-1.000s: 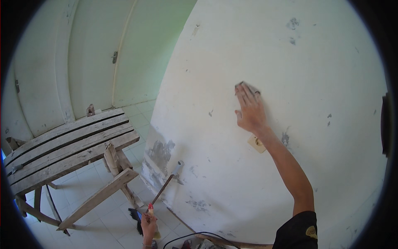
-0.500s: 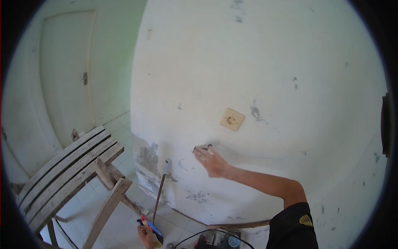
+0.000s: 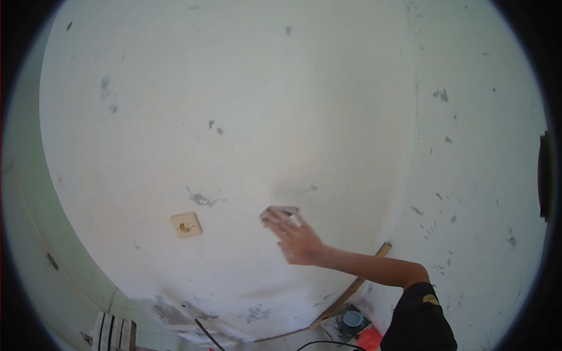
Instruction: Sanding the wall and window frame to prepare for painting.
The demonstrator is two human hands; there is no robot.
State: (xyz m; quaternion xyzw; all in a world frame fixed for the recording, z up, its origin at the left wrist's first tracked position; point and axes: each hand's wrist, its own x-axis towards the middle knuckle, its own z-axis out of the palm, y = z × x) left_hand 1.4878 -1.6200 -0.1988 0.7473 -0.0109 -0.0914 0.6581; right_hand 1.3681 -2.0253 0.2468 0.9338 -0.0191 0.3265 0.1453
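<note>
My right hand [image 3: 300, 243] reaches up to the white wall [image 3: 333, 134], its fingers laid over a flat grey pad [image 3: 285, 210] that looks like sandpaper. The pad is against the wall, mostly covered by my fingers, and its far edge shows above them. To the hand's left is a cream wall socket [image 3: 186, 225], with a grey scuffed patch [image 3: 200, 199] just above it. My left hand is outside the picture.
A pole [image 3: 206, 331] with a pale head leans at the wall's foot. Slatted wooden bench [image 3: 113, 333] at lower left. By the corner are a wooden strip [image 3: 351, 289], a blue bowl [image 3: 352, 319], a red item [image 3: 370, 338] and a black cable [image 3: 328, 343].
My view has turned right, so the socket now sits left of my right hand, which has moved right along the wall with the pad. My left hand has left the picture.
</note>
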